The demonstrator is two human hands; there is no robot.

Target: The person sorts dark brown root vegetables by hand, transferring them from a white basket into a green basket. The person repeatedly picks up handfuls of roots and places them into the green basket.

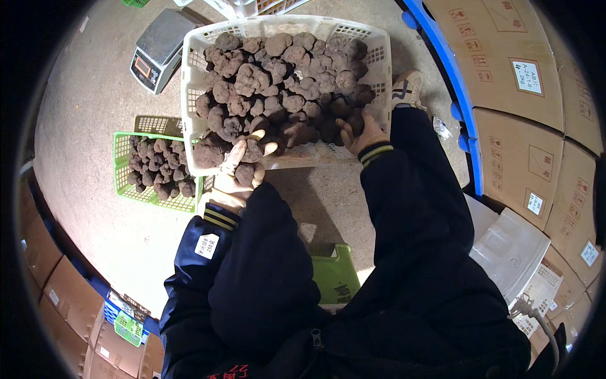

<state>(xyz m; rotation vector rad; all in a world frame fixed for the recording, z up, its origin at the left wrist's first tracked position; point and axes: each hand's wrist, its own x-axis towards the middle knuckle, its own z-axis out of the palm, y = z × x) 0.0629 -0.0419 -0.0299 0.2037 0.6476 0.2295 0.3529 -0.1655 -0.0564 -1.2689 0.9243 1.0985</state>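
A large white plastic basket in front of me is heaped with dark, lumpy truffles. My left hand is palm up over its near left corner. One small truffle sits in the curled fingers of that hand, and another truffle lies among the outstretched fingers. Inside the near right corner, my right hand has its fingers around a dark truffle; part of it is in shadow. A smaller green basket on the left holds several smaller truffles.
A digital scale stands on the floor beyond the basket's left side. Stacked cardboard boxes with labels line the right, beside a blue plastic edge. More boxes are at lower left. A green plastic piece is between my legs.
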